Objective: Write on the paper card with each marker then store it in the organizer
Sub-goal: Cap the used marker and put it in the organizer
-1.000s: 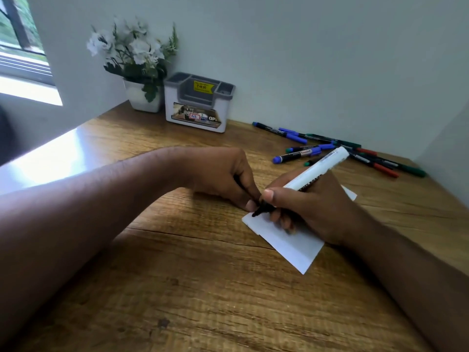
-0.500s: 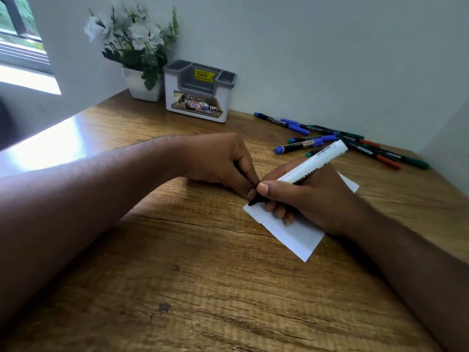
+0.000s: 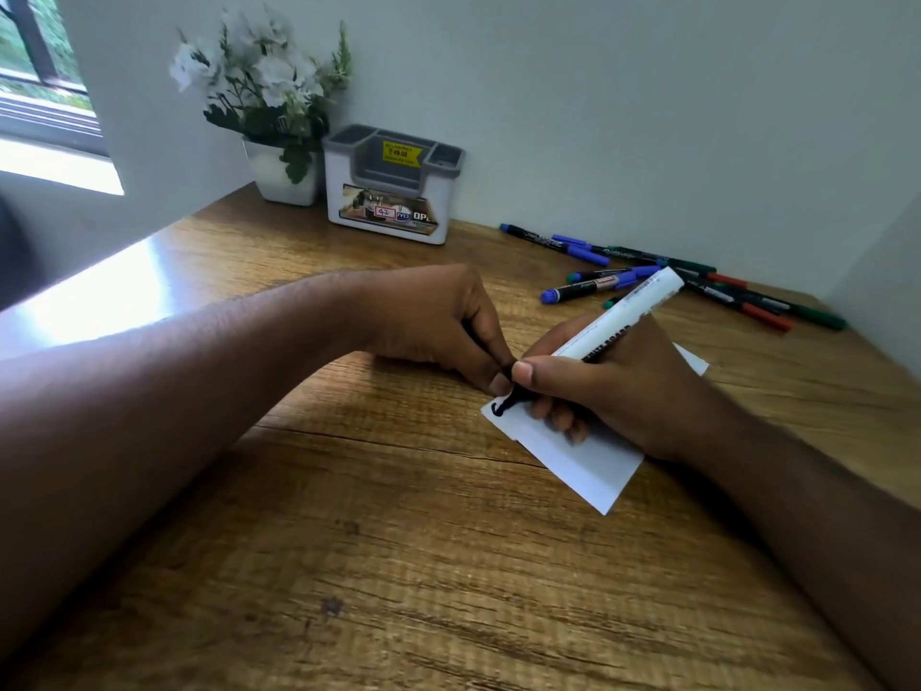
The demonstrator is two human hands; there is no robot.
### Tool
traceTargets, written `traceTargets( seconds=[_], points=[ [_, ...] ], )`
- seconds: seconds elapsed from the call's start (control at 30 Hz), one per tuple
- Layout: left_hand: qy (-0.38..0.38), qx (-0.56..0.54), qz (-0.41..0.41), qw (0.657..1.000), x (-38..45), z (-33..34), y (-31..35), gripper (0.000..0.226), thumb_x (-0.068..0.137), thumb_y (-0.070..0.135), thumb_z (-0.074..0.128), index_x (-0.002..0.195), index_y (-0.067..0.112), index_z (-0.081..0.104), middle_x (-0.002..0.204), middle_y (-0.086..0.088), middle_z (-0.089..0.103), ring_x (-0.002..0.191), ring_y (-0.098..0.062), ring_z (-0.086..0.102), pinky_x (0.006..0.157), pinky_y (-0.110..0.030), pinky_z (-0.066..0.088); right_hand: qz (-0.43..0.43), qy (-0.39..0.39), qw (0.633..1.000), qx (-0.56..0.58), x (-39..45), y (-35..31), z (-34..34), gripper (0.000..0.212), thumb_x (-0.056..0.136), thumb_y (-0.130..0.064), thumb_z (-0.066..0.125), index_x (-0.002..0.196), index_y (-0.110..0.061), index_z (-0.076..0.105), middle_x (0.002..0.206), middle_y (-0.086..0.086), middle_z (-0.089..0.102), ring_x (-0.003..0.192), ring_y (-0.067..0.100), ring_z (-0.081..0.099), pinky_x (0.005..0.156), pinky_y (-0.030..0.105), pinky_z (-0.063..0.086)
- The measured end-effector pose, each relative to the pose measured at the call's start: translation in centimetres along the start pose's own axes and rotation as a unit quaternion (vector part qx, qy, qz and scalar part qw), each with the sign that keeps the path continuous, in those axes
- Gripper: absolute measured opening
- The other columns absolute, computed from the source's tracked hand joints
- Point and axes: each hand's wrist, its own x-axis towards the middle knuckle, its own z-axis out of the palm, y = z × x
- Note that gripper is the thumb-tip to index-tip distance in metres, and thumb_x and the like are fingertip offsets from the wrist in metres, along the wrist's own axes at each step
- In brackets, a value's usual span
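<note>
Holding a white whiteboard marker [image 3: 615, 319] in the right hand [image 3: 613, 386], thumb and fingers wrapped around the lower barrel, the capless rear end pointing up and away toward the wall. Black tip touching the near left corner of the white paper card [image 3: 588, 461], beside a short black curved stroke [image 3: 498, 408] on that corner. Card lying flat on the wooden desk [image 3: 349, 566], turned at an angle, largely covered by the right hand, with the far corner showing beyond the wrist.

Left hand [image 3: 438, 326] closed into a loose fist just left of the marker tip, fingertips pressing down at the card's left corner and touching the right thumb. Something dark and thin seems to sit inside the left fingers; cannot tell what it is.

At the back of the desk, against the wall, a white and grey desk organizer [image 3: 393, 184] with a yellow price sticker, compartments open at the top. Just beside it on the left, touching or nearly so, a white pot of white artificial flowers [image 3: 269, 102]. To the right of the organizer and well apart from it, a loose group of markers [image 3: 673, 276] lying on the desk: blue caps, green caps, red caps, some crossing over each other. Behind the raised end of the held marker, one thicker blue marker [image 3: 588, 286] lying nearest the hands.

Window at the far left, bright light falling across the left side of the desk.
</note>
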Motion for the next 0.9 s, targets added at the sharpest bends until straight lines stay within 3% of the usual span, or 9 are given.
traceTargets(
  seconds=[0.27,0.43,0.57,0.9],
  points=[
    [-0.001,0.000,-0.008,1.000,0.06,-0.01,0.10,0.016,0.077,0.025,0.075,0.092,0.029,0.077,0.088,0.018,0.075,0.083,0.004,0.067,0.077,-0.013,0.044,0.006,0.038,0.999,-0.003,0.10,0.16,-0.12,0.014,0.082,-0.016,0.072,0.075,-0.005,0.074,0.058,0.007,0.069,0.045,0.014,0.060,0.040,0.024,0.049],
    [-0.010,-0.005,-0.005,1.000,0.02,-0.08,0.09,0.014,0.077,0.023,0.075,0.087,0.033,0.076,0.084,0.021,0.074,0.082,0.006,0.066,0.070,-0.004,0.045,0.005,0.018,1.000,-0.009,0.09,0.18,-0.11,0.014,0.081,-0.019,0.072,0.075,-0.007,0.075,0.060,0.008,0.069,0.046,0.014,0.059,0.040,0.023,0.048],
    [-0.011,0.000,-0.009,1.000,0.01,-0.10,0.18,0.015,0.079,0.022,0.074,0.092,0.030,0.076,0.089,0.020,0.074,0.085,0.005,0.067,0.076,-0.009,0.045,0.011,0.036,0.999,-0.006,0.18,0.21,-0.13,0.015,0.081,-0.017,0.073,0.076,-0.003,0.073,0.058,0.009,0.069,0.045,0.015,0.059,0.040,0.023,0.047],
    [-0.007,0.001,-0.017,1.000,0.03,-0.08,0.33,0.015,0.078,0.022,0.075,0.090,0.032,0.076,0.086,0.025,0.073,0.082,0.008,0.066,0.074,-0.009,0.043,0.018,0.068,0.997,-0.022,0.15,-0.07,0.09,0.017,0.082,-0.014,0.072,0.072,0.000,0.071,0.054,0.009,0.066,0.039,0.013,0.056,0.037,0.022,0.045]
  ],
)
